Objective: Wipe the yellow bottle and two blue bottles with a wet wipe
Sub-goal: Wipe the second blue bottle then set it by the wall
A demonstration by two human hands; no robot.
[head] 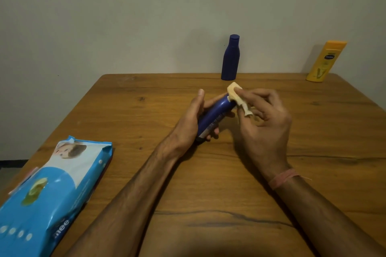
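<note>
Wiping: a blue bottle (215,118), tilted above the table (208,173) middle, is clasped by the left hand (192,119).
Right hand (265,123): fingers pinched on the wipe (237,95), pressed against the bottle's top.
Far edge: second blue bottle (230,58) upright.
Far right corner: yellow bottle (324,61).
Near left edge: wipes pack (48,194).

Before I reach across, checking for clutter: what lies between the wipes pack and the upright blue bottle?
In the head view, only bare table between wipes pack and upright blue bottle.

A wet wipe (237,95) covers the held blue bottle's (215,118) cap end; the wipes pack (48,194) runs off the frame's lower-left edge.
</note>
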